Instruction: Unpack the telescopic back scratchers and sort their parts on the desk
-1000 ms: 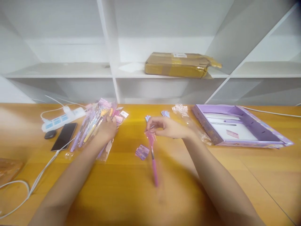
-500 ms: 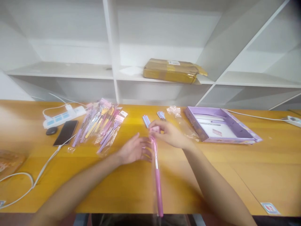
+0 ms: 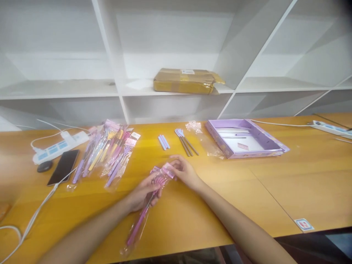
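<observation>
A pink back scratcher (image 3: 139, 226) in a clear plastic sleeve lies slantwise across my left hand (image 3: 147, 192), claw end up. My left fingers are closed round it just below the claw. At the sleeve's top, my right hand (image 3: 183, 171) pinches the end with the pink label (image 3: 167, 170). Beyond my hands lie several lilac claw heads on metal rods (image 3: 187, 142) and, beside them, short lilac handles (image 3: 164, 142). To the left is a heap of bagged back scratchers (image 3: 110, 146) in purple, yellow and pink.
At the right stands an open lilac box tray (image 3: 231, 152) with thin rods inside, next to an opened clear sleeve (image 3: 210, 146). Phone (image 3: 63, 167), mouse (image 3: 44, 166), power strip (image 3: 60, 146) and white cables lie left. A taped carton (image 3: 181, 82) sits on the shelf.
My left hand, open beside the sleeve before, has closed on the back scratcher. It has tilted from hanging upright to slanting down-left, nearer me. The view has shifted right.
</observation>
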{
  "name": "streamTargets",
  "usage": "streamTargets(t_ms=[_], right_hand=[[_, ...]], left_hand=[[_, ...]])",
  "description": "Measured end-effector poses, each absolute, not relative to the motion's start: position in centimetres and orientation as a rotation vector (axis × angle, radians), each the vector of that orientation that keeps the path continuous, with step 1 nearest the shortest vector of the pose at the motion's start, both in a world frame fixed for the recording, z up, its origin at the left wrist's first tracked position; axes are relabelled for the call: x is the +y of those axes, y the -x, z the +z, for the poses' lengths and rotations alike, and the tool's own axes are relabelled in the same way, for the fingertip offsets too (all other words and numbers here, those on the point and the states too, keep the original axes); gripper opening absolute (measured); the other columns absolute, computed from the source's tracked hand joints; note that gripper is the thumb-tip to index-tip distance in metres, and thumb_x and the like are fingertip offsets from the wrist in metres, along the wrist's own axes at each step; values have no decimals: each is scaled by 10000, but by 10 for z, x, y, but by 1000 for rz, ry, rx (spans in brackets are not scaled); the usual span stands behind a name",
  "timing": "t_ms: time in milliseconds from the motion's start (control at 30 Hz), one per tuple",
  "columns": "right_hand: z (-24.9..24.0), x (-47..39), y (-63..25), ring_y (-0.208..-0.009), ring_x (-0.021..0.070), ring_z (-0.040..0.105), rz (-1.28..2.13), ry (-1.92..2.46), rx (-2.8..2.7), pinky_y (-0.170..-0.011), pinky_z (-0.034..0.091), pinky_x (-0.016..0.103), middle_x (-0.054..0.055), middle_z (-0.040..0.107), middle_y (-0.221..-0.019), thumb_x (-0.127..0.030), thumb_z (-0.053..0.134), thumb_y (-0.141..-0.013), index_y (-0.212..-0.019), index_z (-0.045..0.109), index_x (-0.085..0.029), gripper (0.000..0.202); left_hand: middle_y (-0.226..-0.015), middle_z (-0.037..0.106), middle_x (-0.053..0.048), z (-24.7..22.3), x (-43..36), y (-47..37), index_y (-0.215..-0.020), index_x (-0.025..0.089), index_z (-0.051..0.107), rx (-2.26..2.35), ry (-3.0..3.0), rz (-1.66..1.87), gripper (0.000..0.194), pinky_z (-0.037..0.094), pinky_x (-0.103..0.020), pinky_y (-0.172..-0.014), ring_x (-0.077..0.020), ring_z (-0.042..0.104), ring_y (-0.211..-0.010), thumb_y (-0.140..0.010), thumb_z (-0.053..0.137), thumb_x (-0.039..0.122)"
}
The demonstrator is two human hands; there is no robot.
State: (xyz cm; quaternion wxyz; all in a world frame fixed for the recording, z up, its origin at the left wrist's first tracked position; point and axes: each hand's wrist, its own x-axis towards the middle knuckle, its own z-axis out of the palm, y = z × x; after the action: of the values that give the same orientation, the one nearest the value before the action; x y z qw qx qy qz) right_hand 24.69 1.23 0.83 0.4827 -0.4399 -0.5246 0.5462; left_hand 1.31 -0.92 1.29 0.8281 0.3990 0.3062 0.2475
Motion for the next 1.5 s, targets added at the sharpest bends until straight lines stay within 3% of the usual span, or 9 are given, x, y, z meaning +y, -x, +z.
streamTargets(t_ms=[100, 200, 400, 533, 733, 833, 1167, 1333, 1500], right_hand=[[10, 6, -246, -729, 160, 666, 1249, 1031, -1298, -619, 572, 279, 8, 704, -868, -547, 853, -833, -1037, 623, -225, 445], [12, 0, -243, -757, 174, 683, 1157, 1056, -1391, -724, 588, 320, 19, 715, -850, -535, 827, -875, -908, 647, -222, 362], [22, -8, -243, -983, 225, 702, 735, 1042, -1761, -814, 616, 371, 87, 716, -1125, -369, 746, -975, -1115, 697, -257, 186], [23, -13, -241, -1043, 234, 700, 475, 1001, -1882, -851, 641, 387, 115, 681, -1192, -231, 680, -999, -1233, 656, -270, 238], [20, -19, -236, -1002, 235, 740, 230, 1076, -1923, -860, 660, 403, 110, 722, -1135, -126, 604, -990, -1117, 637, -269, 194], [22, -19, -237, -1016, 235, 744, 212, 1057, -1923, -871, 654, 401, 101, 729, -1100, -94, 601, -965, -1013, 626, -257, 172], [22, -12, -249, -688, 145, 674, 415, 1202, -1730, -603, 578, 252, 20, 680, -846, -173, 619, -962, -940, 611, -228, 59], [26, -8, -257, -659, 143, 626, 481, 1237, -1744, -634, 532, 278, 25, 672, -866, -206, 513, -1054, -1033, 631, -228, 122], [34, -6, -263, -797, 174, 636, 612, 1160, -1839, -706, 506, 304, 55, 646, -935, -142, 481, -1029, -1008, 738, -227, 271]], left_hand=[[-787, 708, -4, 10, -9, -10, -1490, 210, 470, 660, -892, 511, 692, 415, -172, -400, -118, 629, -483, -896, 793, 360], [-820, 703, 5, 11, -11, -10, -1525, 238, 455, 650, -911, 494, 703, 370, -159, -358, -95, 595, -438, -912, 773, 371], [-752, 666, 27, 13, -11, -12, -1534, 226, 480, 749, -923, 491, 682, 337, -154, -343, -70, 521, -398, -945, 754, 436], [-774, 671, 18, 11, -11, -12, -1508, 209, 490, 775, -928, 501, 680, 350, -163, -345, -77, 529, -415, -937, 762, 461], [-810, 696, -4, 10, -14, -12, -1566, 181, 402, 749, -933, 479, 812, 392, -186, -372, -105, 584, -450, -907, 787, 458], [-810, 698, -8, 10, -15, -12, -1561, 174, 416, 739, -936, 478, 803, 399, -188, -376, -109, 593, -452, -906, 784, 458], [-806, 696, 1, 9, -14, -10, -1568, 212, 427, 714, -950, 458, 763, 410, -172, -386, -95, 593, -448, -927, 766, 451], [-812, 704, 2, 7, -14, -10, -1603, 207, 356, 725, -923, 477, 836, 407, -176, -380, -101, 594, -453, -924, 774, 458], [-805, 698, 7, 8, -14, -10, -1585, 222, 411, 709, -945, 466, 778, 410, -175, -379, -100, 594, -458, -934, 770, 451]])
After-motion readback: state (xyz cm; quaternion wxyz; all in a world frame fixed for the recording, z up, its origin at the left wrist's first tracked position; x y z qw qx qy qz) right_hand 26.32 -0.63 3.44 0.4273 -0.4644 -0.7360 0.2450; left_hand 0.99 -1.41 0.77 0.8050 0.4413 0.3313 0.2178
